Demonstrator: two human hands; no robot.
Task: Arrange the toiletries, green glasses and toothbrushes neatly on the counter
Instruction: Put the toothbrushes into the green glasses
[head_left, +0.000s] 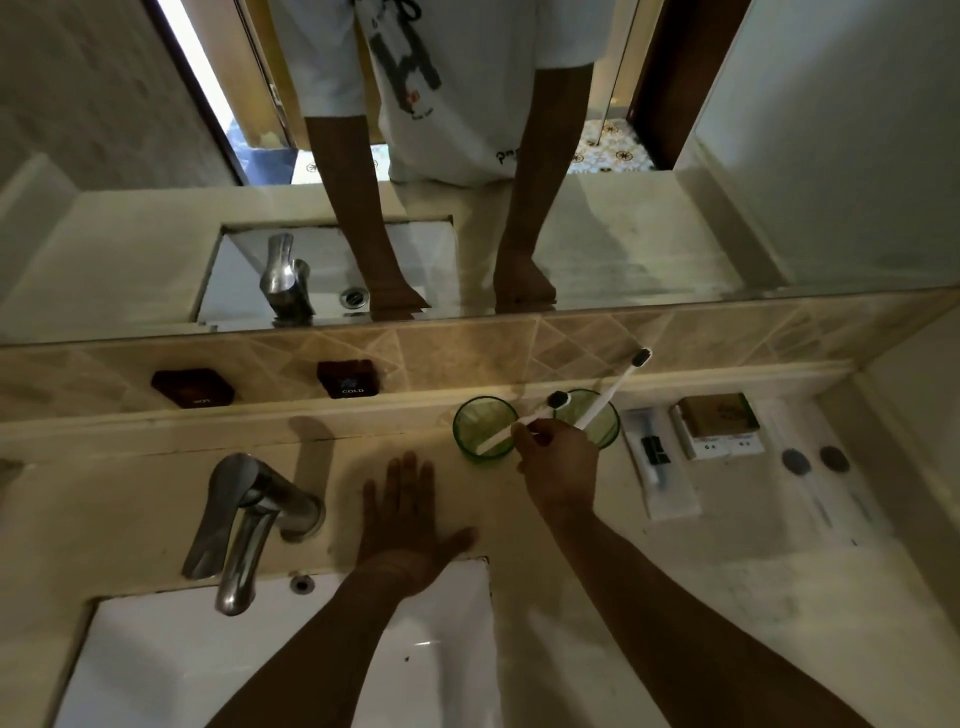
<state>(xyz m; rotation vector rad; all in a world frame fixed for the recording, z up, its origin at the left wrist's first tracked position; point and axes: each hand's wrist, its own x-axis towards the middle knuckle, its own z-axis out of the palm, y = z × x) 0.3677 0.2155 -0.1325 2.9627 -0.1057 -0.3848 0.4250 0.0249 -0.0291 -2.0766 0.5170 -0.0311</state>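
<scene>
The right hand (556, 457) pinched a toothbrush (524, 423) slanting into the left green glass (485, 428), just ahead of it, while the left hand (410, 512) lay open, flat on the surface (675, 597).

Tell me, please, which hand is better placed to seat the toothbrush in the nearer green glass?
The right hand: it already grips that toothbrush, angled into the left green glass. The left hand lies flat on the counter, holding nothing.
</scene>
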